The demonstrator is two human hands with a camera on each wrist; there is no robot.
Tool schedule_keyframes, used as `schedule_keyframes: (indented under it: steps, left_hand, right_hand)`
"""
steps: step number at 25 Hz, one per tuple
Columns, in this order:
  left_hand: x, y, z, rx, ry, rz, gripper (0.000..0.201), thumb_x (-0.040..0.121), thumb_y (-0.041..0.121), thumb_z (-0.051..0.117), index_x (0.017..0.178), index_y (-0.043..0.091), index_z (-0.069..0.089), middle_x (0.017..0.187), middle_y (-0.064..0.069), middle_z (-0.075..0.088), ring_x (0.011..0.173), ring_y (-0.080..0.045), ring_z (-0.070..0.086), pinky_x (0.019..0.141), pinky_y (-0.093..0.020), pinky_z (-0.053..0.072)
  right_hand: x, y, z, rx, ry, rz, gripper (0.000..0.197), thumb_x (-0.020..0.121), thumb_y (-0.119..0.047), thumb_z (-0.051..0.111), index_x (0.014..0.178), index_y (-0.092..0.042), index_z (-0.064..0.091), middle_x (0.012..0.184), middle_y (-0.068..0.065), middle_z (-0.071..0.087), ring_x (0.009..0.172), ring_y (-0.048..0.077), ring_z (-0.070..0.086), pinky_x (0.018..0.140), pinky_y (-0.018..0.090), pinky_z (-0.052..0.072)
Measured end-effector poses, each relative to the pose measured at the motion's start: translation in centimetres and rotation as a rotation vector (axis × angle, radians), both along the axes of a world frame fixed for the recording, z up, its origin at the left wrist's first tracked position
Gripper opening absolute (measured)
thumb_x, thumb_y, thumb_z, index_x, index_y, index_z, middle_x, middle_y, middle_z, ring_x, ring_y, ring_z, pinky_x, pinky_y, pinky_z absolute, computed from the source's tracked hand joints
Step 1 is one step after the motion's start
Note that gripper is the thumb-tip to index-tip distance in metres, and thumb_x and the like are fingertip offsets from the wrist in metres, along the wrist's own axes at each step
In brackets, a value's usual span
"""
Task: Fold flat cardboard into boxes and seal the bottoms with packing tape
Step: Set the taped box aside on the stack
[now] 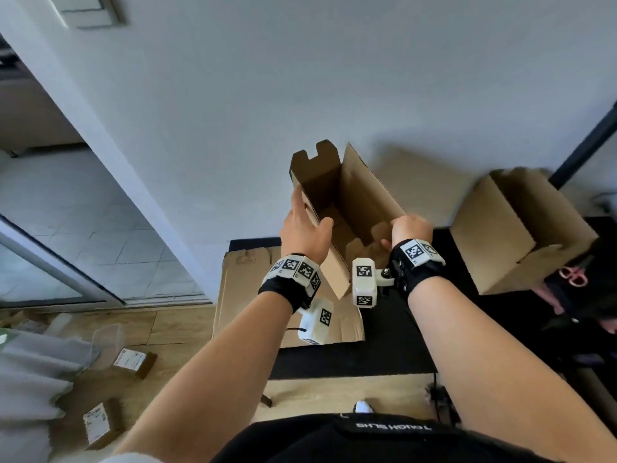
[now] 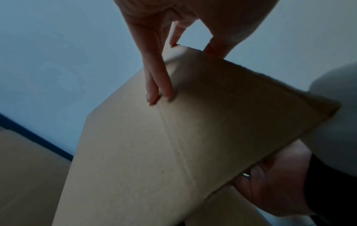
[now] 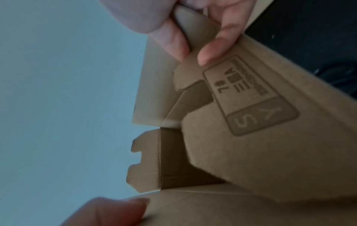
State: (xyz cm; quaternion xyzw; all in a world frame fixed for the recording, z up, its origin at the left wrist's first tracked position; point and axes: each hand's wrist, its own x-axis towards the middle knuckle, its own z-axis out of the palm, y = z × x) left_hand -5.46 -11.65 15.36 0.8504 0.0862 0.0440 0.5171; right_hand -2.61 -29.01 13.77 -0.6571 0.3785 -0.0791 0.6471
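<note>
You hold the partly opened cardboard box [image 1: 347, 208] in the air with both hands, above the flat cardboard sheets [image 1: 233, 295] that lie on the dark desk [image 1: 384, 355]. Your left hand [image 1: 302, 235] lies against the box's left outer wall: its fingers [image 2: 154, 85] are straight and pressed flat on the panel, and the thumb hooks over the near edge into the open interior. Your right hand [image 1: 410, 228] grips the box's right near corner; its fingers [image 3: 216, 50] are curled and clamped on a notched flap [image 3: 190, 76], with the thumb on one face and a fingertip on the other. The box is tilted, its open end facing you, and the notched flaps at the far end stand unfolded. A printed label [image 3: 249, 94] shows on the flap beside your right fingertip. A second, already opened box [image 1: 521, 228] rests on its side at the right of the desk, well apart from the one you hold. Pink-handled scissors [image 1: 572, 275] lie just beside it.
</note>
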Motion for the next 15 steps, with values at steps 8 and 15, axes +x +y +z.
schedule_keyframes:
  steps: [8, 15]
  left_hand:
    - [-1.3, -8.1, 1.1, -0.047, -0.027, -0.407, 0.089, 0.082, 0.017, 0.05, 0.153, 0.042, 0.003, 0.128, -0.009, 0.057, 0.081, -0.029, 0.068, 0.077, -0.047, 0.059]
    - [1.6, -16.1, 0.0, -0.01, 0.056, -0.64, 0.09, 0.086, 0.01, 0.047, 0.153, 0.041, -0.004, 0.13, -0.014, 0.057, 0.076, -0.031, 0.07, 0.072, -0.046, 0.061]
  right_hand:
    - [-8.0, -7.1, 3.2, -0.085, -0.11, -0.333, 0.022, 0.089, -0.007, 0.055, 0.08, -0.025, 0.065, 0.072, -0.005, 0.059, 0.062, 0.018, 0.059, 0.054, 0.031, 0.058]
    - [-8.0, -13.6, 0.6, -0.19, -0.038, -0.454, 0.012, 0.082, -0.024, 0.062, 0.089, -0.028, 0.07, 0.09, -0.001, 0.07, 0.088, 0.026, 0.068, 0.081, 0.045, 0.058]
